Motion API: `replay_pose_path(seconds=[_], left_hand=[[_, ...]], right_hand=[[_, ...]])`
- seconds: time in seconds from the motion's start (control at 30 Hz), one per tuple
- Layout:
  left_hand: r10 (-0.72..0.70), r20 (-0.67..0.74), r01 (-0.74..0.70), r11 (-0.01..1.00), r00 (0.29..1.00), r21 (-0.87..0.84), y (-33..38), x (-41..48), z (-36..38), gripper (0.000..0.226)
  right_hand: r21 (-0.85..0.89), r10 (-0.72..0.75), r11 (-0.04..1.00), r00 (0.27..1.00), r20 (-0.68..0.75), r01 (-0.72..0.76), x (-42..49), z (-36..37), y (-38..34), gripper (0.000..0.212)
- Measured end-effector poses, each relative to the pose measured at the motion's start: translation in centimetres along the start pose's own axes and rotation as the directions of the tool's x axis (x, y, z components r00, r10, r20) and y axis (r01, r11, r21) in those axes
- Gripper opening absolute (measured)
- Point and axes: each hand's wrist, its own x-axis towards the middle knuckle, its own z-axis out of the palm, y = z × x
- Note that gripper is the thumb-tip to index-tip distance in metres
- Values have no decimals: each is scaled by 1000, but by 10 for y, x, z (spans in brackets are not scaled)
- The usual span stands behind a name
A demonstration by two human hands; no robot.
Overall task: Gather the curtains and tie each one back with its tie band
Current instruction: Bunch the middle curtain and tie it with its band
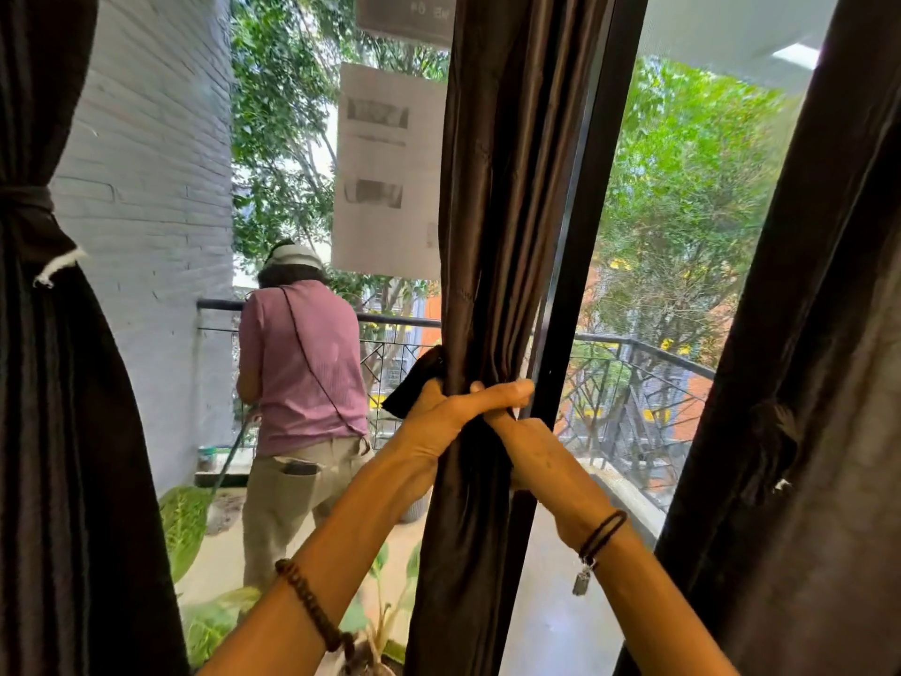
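A dark brown curtain [502,187] hangs gathered in the middle of the window, in front of the black frame post. My left hand [439,422] wraps around its bunched waist, fingers reaching across the front, and a dark tie band [414,383] sticks out to the left of that grip. My right hand [531,446] clasps the curtain just below and to the right, its fingers hidden behind the cloth. At the far left another dark curtain [58,383] is tied back with a band [27,197]. A third dark curtain [804,383] hangs loose at the right.
Beyond the glass, a person in a pink shirt [302,363] stands on the balcony with their back to me. A black railing [643,353], a white brick wall [146,187] and trees lie outside. Paper sheets [390,173] are stuck on the glass. Leafy plants [185,524] sit low left.
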Motion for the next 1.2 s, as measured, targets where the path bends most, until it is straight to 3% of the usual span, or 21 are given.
replay_pose_path(seconds=[0.07, 0.13, 0.2, 0.27, 0.33, 0.4, 0.53, 0.63, 0.77, 0.9, 1.07, 1.2], left_hand=[[22, -22, -22, 1000, 1000, 9, 0, 4, -1, 54], [41, -13, -41, 999, 999, 6, -1, 6, -4, 44], [52, 42, -51, 998, 998, -38, -2, 8, -8, 33], [75, 137, -65, 995, 988, -79, -1, 9, -12, 29], [57, 267, -24, 992, 962, -127, 2, 8, -15, 26], [19, 405, 54, 984, 914, -170, 3, 6, -18, 26], [23, 625, 162, 958, 780, -238, 2, 5, -18, 24], [25, 699, 223, 939, 715, -262, 4, 2, -18, 22], [31, 707, 221, 939, 707, -262, 5, -1, -23, 25], [19, 667, 202, 946, 745, -252, 8, -2, -25, 29], [-16, 490, 104, 983, 872, -153, 10, 0, -25, 28], [22, 290, -12, 999, 957, -34, 13, -2, -23, 27]], right_hand=[[-218, 22, 976, 999, 37, -13, -3, -15, 1, 63], [-248, -39, 967, 995, 89, 60, -8, -29, 1, 45], [-160, -118, 978, 987, 108, 134, -9, -42, 2, 28], [-30, -190, 981, 982, 20, 190, -5, -50, 5, 19], [26, -240, 970, 967, -91, 243, 3, -49, 5, 16], [34, -283, 957, 953, -111, 288, 12, -41, 0, 19], [137, -261, 956, 965, 1, 258, 25, -21, -20, 34], [225, -222, 955, 968, 115, 192, 28, -15, -27, 42], [164, -215, 967, 968, 129, 193, 25, -8, -25, 47], [45, -208, 978, 976, 62, 206, 27, -11, -21, 47], [-127, -403, 910, 914, -49, 395, 26, -26, -22, 48], [-261, -464, 870, 874, -145, 418, 18, -37, -28, 36]])
